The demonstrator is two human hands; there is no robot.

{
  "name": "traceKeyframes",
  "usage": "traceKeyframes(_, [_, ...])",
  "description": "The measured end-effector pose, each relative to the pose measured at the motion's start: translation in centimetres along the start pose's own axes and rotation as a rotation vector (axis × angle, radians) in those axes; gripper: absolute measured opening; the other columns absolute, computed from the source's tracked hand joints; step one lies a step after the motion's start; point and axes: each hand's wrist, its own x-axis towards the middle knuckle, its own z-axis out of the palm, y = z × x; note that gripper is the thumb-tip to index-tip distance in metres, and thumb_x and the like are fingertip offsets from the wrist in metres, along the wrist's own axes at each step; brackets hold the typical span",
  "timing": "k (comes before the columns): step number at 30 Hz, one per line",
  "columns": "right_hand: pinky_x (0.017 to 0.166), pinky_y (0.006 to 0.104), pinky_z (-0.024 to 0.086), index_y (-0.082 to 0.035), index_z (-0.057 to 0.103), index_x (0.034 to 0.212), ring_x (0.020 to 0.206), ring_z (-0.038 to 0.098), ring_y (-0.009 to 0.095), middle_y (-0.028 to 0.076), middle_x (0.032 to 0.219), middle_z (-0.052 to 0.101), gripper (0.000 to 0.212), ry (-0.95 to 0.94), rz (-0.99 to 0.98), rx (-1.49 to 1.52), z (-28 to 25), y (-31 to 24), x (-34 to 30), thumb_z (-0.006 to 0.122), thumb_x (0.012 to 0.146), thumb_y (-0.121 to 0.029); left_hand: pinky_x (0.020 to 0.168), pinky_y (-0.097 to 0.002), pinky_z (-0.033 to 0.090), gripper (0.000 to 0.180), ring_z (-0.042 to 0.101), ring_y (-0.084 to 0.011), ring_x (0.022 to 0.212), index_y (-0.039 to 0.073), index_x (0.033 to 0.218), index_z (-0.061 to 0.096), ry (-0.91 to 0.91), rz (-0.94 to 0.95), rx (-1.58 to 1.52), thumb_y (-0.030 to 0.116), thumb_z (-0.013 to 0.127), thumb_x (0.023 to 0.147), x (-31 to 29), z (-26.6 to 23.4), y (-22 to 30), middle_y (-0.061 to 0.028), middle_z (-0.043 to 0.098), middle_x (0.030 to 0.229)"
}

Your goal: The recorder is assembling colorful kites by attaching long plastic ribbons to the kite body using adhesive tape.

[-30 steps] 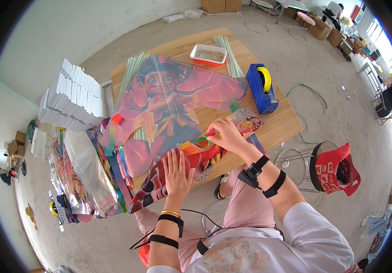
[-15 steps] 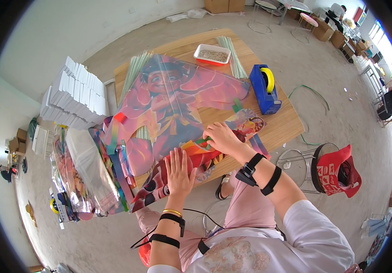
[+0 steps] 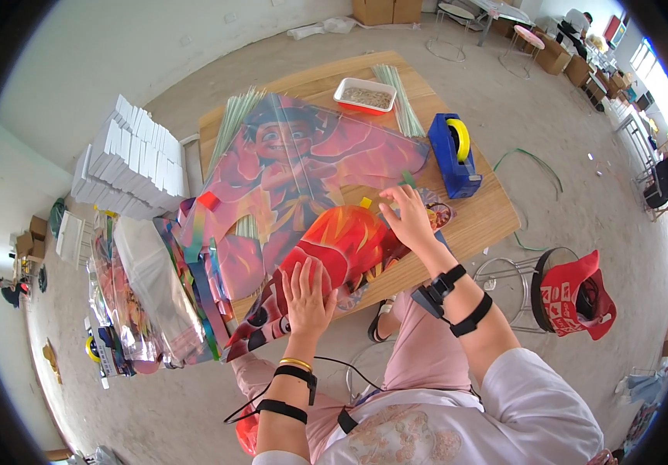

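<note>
A thin printed kite sheet (image 3: 280, 167) with a cartoon figure and red, flame-like wings lies spread over the wooden table (image 3: 473, 221). Along its near edge, a bright red and orange flame-patterned part (image 3: 346, 244) of printed sheet bulges up. My left hand (image 3: 308, 298) rests flat on this part, fingers stretched out. Over its right end hovers my right hand (image 3: 410, 221), its fingers bent but apart and nothing visible in them. Close by are a small yellow tab (image 3: 366, 203) and a green tab (image 3: 408, 179).
A blue tape dispenser (image 3: 452, 167) with yellow tape stands at the table's right. Thin pale rods (image 3: 400, 105) and a red-and-white tray (image 3: 365, 94) lie at the back. White stacks (image 3: 136, 159) and plastic-wrapped sheets (image 3: 156, 271) flank the left. A stool (image 3: 555, 271) bears a red bag (image 3: 582, 294).
My right hand has moved up and right, its fingers spreading. The red flame-patterned part has opened out and bulged up between my hands. My left hand stays nearly in place.
</note>
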Motion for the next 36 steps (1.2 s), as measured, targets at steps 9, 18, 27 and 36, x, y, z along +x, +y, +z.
traceKeyframes(9, [0.075,0.0363,0.048,-0.005,0.059,0.1,0.081,0.056,0.025,0.008,0.088,0.057,0.015,-0.09,0.148,0.264,0.3,1.3,-6.1,0.059,0.085,-0.004,0.108,-0.0498,0.031,0.065,0.043,-0.0336,0.124,0.008,0.135,0.047,-0.01,-0.049,-0.123,0.032,0.07,0.079,0.8,-1.1,0.4,-0.0116,0.047,0.131])
traceKeyframes(18, [0.076,0.044,0.047,-0.006,0.056,0.099,0.088,0.056,0.038,0.015,0.093,0.054,0.017,0.15,0.099,0.196,1.4,1.1,-7.9,0.052,0.087,0.004,0.092,-0.0447,0.046,0.049,0.054,-0.0307,0.108,0.005,0.118,0.056,-0.223,0.064,-0.022,0.02,0.072,0.074,3.7,-2.4,-0.9,-0.0102,0.054,0.117])
traceKeyframes(27, [0.075,0.0449,0.047,-0.006,0.054,0.101,0.089,0.055,0.039,0.017,0.097,0.053,0.022,0.162,0.154,0.245,1.2,1.1,-8.1,0.051,0.084,0.008,0.082,-0.0444,0.051,0.037,0.059,-0.0311,0.1,0.004,0.106,0.055,-0.244,0.255,0.166,0.012,0.068,0.073,3.7,-2.4,0.3,-0.0134,0.056,0.108])
traceKeyframes(36, [0.073,0.0425,0.047,-0.005,0.054,0.101,0.086,0.056,0.038,0.016,0.097,0.051,0.025,0.167,0.196,0.233,1.2,1.6,-8.3,0.05,0.081,0.01,0.069,-0.0435,0.053,0.019,0.067,-0.0293,0.081,0.005,0.1,0.059,-0.166,-0.143,-0.089,0.015,0.062,0.084,7.2,-5.4,-1.7,-0.0131,0.064,0.1])
